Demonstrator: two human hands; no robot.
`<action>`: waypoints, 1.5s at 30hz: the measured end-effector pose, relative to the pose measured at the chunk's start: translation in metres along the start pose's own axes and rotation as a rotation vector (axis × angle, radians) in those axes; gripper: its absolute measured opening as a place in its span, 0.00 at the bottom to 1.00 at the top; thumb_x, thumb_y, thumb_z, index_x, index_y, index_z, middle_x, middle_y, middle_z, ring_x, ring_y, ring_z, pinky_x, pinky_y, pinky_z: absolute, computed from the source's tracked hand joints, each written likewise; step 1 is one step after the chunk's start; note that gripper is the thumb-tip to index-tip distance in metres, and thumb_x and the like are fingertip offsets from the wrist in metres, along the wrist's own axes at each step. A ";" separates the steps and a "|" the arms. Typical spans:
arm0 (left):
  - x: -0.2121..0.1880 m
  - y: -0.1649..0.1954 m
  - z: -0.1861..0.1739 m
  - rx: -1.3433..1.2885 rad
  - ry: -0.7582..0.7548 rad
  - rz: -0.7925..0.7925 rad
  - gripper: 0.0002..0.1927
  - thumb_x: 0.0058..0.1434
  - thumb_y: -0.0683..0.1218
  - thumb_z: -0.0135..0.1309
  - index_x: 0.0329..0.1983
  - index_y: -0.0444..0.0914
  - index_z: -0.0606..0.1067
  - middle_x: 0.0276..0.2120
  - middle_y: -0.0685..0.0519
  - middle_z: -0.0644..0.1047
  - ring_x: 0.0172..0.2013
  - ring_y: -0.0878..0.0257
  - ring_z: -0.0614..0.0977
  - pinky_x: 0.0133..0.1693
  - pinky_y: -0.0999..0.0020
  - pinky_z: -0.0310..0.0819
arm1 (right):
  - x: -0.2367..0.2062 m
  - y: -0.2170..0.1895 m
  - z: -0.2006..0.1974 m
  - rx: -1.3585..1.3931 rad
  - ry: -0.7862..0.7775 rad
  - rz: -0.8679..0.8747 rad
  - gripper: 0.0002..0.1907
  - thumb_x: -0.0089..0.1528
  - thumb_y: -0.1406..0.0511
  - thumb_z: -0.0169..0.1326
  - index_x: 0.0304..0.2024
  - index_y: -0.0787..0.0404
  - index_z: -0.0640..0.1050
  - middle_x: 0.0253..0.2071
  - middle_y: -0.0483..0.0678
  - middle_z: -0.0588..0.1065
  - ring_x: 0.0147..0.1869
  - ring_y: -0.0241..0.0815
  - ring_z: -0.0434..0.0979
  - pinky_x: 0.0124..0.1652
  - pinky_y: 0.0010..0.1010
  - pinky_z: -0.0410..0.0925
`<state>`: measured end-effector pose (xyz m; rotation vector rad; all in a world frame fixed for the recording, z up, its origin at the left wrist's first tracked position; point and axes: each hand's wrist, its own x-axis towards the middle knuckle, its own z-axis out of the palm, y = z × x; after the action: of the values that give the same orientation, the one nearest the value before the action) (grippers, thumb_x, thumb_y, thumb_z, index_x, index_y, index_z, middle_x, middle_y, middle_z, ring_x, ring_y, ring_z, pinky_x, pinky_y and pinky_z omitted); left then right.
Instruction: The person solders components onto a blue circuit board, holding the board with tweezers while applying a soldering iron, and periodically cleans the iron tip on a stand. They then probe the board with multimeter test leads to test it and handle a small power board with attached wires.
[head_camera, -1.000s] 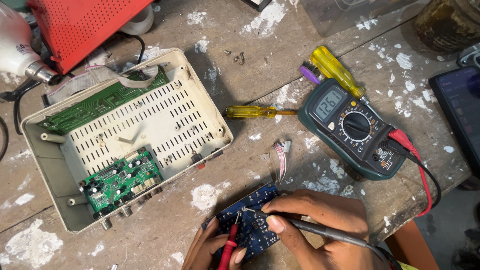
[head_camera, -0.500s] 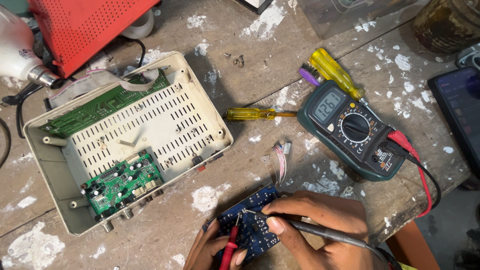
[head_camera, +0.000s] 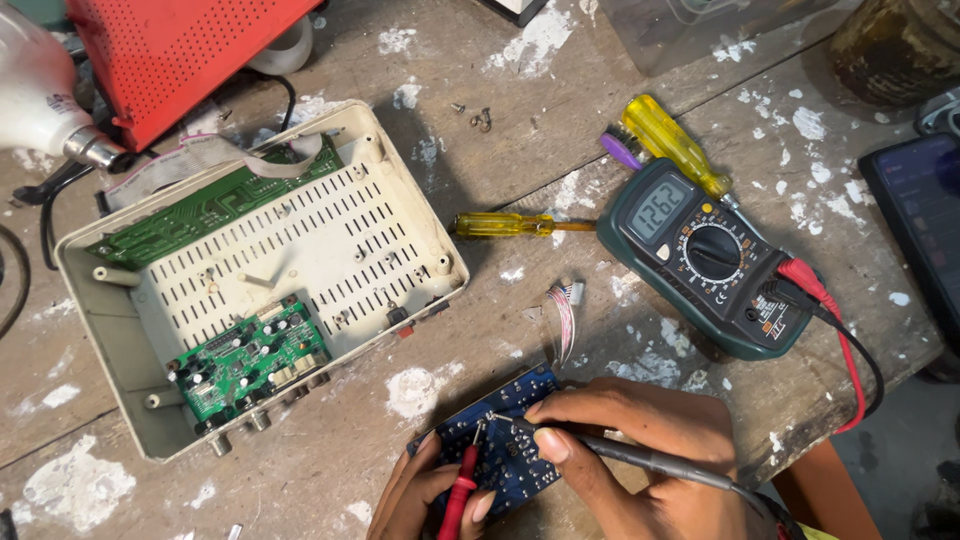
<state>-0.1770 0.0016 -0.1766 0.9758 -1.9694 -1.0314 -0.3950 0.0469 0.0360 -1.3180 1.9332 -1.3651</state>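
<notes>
Since a second ago nothing has shifted: our left hand (head_camera: 425, 495) stays pinched on the red probe (head_camera: 457, 492), our right hand (head_camera: 630, 450) on the black probe (head_camera: 640, 458), both touching the blue circuit board (head_camera: 500, 450) at bottom centre; the multimeter (head_camera: 705, 255) sits upper right.

Two bare hands in shot at bottom edge. Left hand (head_camera: 425, 490): no glove, no ring visible, short trimmed nails, thumbnail showing pale. Right hand (head_camera: 640, 450): bare too, no ring, no watch, knuckles and short nails clear. Wrists run out of frame, no cuff seen. Sliver of yellow-green fabric (head_camera: 818, 533) at lower right corner, beside orange-brown cloth (head_camera: 815, 485), maybe clothing, cannot tell.
</notes>
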 end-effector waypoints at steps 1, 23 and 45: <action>0.002 0.007 -0.001 0.033 0.017 -0.011 0.16 0.46 0.54 0.73 0.31 0.41 0.81 0.30 0.51 0.87 0.53 0.46 0.85 0.62 0.46 0.68 | 0.000 -0.001 0.000 0.007 0.002 0.014 0.07 0.59 0.67 0.64 0.39 0.63 0.84 0.35 0.49 0.85 0.39 0.39 0.86 0.39 0.26 0.77; -0.016 0.118 -0.023 -0.037 0.062 0.163 0.10 0.52 0.41 0.69 0.37 0.40 0.83 0.49 0.41 0.83 0.45 0.50 0.90 0.48 0.60 0.85 | -0.067 -0.008 -0.026 0.082 0.339 -0.106 0.08 0.65 0.72 0.57 0.46 0.70 0.79 0.31 0.52 0.80 0.30 0.35 0.80 0.31 0.24 0.74; -0.030 0.296 0.065 -0.008 -0.045 0.477 0.15 0.71 0.41 0.53 0.60 0.34 0.78 0.59 0.45 0.79 0.58 0.54 0.85 0.54 0.61 0.84 | -0.227 0.130 -0.192 0.337 -0.218 0.397 0.27 0.60 0.68 0.64 0.59 0.78 0.75 0.54 0.67 0.76 0.57 0.59 0.82 0.56 0.48 0.73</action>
<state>-0.3042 0.1677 0.0450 0.4421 -2.0914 -0.7915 -0.4975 0.3457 -0.0372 -0.8313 1.6211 -1.2221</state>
